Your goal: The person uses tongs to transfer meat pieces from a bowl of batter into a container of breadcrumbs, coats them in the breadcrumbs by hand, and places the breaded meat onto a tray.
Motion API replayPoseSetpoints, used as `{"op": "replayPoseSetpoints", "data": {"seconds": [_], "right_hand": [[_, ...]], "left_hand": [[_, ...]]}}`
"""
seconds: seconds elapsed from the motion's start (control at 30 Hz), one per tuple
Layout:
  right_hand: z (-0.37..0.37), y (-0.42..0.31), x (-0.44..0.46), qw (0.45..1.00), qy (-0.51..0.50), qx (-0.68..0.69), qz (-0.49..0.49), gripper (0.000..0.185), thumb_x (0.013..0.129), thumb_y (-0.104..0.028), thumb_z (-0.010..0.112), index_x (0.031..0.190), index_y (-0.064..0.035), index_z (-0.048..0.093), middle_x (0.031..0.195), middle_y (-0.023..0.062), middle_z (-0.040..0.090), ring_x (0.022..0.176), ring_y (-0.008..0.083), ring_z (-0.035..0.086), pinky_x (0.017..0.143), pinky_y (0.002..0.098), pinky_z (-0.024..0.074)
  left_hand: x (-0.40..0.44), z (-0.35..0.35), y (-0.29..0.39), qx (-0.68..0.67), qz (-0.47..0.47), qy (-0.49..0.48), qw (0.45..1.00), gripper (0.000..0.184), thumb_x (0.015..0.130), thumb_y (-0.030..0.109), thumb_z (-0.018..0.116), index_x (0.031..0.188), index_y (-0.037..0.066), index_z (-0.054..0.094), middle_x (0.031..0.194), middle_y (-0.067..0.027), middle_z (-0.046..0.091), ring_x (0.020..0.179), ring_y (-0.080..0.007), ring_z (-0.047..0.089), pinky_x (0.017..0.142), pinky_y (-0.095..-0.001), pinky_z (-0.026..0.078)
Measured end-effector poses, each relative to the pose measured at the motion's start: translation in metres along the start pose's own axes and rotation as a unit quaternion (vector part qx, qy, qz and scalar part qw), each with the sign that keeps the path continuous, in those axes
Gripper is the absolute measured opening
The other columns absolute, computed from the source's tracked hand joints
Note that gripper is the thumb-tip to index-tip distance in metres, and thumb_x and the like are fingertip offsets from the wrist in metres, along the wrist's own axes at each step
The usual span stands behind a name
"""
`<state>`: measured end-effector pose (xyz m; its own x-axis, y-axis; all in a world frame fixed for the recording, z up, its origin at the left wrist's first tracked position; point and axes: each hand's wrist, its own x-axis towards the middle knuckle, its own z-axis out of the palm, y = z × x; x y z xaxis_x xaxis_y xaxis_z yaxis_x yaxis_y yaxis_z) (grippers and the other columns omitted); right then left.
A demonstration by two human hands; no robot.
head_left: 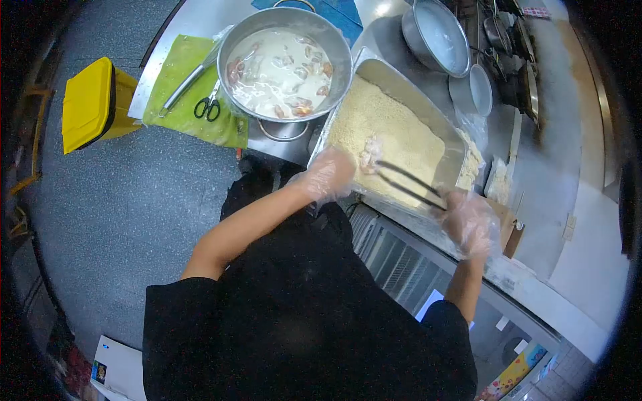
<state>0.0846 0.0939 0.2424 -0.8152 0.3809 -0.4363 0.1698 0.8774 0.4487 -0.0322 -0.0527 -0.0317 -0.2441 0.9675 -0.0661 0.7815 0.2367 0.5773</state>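
Observation:
My right hand (471,224), in a clear plastic glove, grips a pair of long dark chopsticks (409,182). Their tips reach a pale, coated piece of meat (370,155) lying on the yellowish crumbs (388,123) in a deep metal tray (418,93). At the tray's near left corner, my left hand (332,172), also gloved, is closed over the rim; its fingertips are partly hidden. Behind it stands a large metal pot (338,50) of milky liquid with several pieces of meat in it.
A green cloth (164,80) carries black-handled scissors (207,109) and a metal utensil (189,83). Metal bowls (438,40) stand behind the tray. A yellow bin (90,103) is on the floor at left. Below the counter is a glass-fronted cabinet (401,260).

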Motion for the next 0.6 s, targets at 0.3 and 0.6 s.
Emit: {"op": "replayPoseSetpoints", "data": {"seconds": [0.3,0.6], "right_hand": [[-0.072,-0.028,0.078,0.949,0.291,0.062,-0.104,0.043,0.085,-0.032,0.077,0.121,-0.0116,0.065,0.095,0.0139,0.071,0.086,0.0340,0.069,0.076,0.0470,0.0544],[-0.113,-0.131,0.199,0.959,0.101,-0.097,-0.248,0.025,0.089,-0.025,0.060,0.099,-0.0051,0.070,0.092,0.0162,0.071,0.085,0.0350,0.071,0.074,0.0464,0.0568]], "left_hand": [[-0.006,-0.003,0.000,0.008,0.027,0.037,0.999,0.025,0.067,0.030,0.071,0.071,0.006,0.074,0.074,-0.0176,0.069,0.077,-0.0356,0.069,0.076,-0.0454,0.054],[-0.008,0.001,-0.001,-0.009,0.030,0.081,0.996,0.027,0.065,0.030,0.073,0.071,0.004,0.073,0.074,-0.0179,0.068,0.074,-0.0372,0.068,0.078,-0.0474,0.053]]}}
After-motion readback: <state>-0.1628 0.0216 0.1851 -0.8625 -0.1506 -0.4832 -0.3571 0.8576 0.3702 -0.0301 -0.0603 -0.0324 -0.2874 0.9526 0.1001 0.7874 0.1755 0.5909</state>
